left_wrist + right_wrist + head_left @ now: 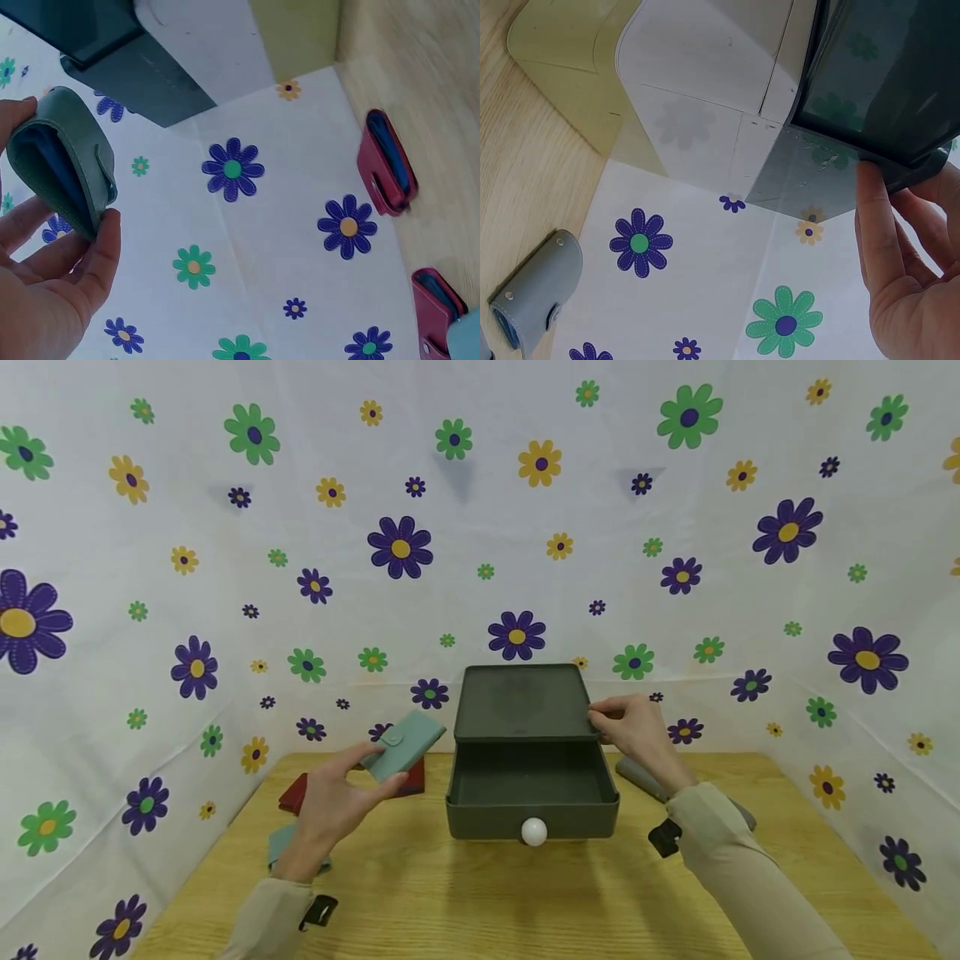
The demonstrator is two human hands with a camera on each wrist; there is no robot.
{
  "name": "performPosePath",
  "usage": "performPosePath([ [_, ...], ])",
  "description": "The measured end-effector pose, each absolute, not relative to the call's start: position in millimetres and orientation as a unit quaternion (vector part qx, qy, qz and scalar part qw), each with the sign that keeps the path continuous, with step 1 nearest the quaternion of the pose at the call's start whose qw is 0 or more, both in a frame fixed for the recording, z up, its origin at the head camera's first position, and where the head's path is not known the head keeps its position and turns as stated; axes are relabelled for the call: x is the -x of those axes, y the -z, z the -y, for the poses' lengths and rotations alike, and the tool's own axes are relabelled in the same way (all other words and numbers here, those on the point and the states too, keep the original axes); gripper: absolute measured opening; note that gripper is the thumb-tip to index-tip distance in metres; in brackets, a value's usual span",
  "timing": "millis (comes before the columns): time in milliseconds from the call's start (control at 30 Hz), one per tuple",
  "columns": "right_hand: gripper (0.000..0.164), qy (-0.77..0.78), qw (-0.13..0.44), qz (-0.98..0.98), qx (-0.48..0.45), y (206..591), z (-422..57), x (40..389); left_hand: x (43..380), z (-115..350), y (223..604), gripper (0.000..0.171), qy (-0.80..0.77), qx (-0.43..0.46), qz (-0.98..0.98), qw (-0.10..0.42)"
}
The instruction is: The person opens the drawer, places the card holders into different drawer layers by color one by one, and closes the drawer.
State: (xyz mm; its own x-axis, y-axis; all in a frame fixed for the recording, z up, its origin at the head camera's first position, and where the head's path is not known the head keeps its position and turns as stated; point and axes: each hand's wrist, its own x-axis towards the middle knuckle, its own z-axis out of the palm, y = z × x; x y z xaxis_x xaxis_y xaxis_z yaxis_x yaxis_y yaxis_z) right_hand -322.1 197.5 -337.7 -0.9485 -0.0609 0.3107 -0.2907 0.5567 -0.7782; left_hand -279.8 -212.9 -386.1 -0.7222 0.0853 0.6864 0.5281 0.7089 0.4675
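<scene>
In the head view my left hand (333,802) holds a light teal snap wallet (405,743) in the air, left of a small chest of drawers (525,702). Thumb and fingers grip that wallet (97,161) by its edges in the left wrist view, its open end showing a blue inside. The chest's dark green top drawer (532,818) is pulled out, and its visible inside holds nothing. My right hand (637,731) pinches the right edge of the chest's dark green top. Close up in the right wrist view, a fingertip of the right hand (907,277) presses the dark green side.
A white knob (534,832) sticks out at the drawer's front. Dark red wallets (386,165) and another teal wallet (281,843) are on the wooden table's left side. Grey wallets (540,285) lie to the right of the chest. A flower-printed cloth (480,527) hangs behind and at both sides.
</scene>
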Motion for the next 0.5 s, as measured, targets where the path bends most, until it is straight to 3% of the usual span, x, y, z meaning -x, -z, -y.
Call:
performPosePath([
  [500,0.026,-0.459,0.127,0.874,-0.098,340.6,-197.8,323.6,260.5,182.7,368.3,0.043,0.403,0.217,0.819,0.345],
])
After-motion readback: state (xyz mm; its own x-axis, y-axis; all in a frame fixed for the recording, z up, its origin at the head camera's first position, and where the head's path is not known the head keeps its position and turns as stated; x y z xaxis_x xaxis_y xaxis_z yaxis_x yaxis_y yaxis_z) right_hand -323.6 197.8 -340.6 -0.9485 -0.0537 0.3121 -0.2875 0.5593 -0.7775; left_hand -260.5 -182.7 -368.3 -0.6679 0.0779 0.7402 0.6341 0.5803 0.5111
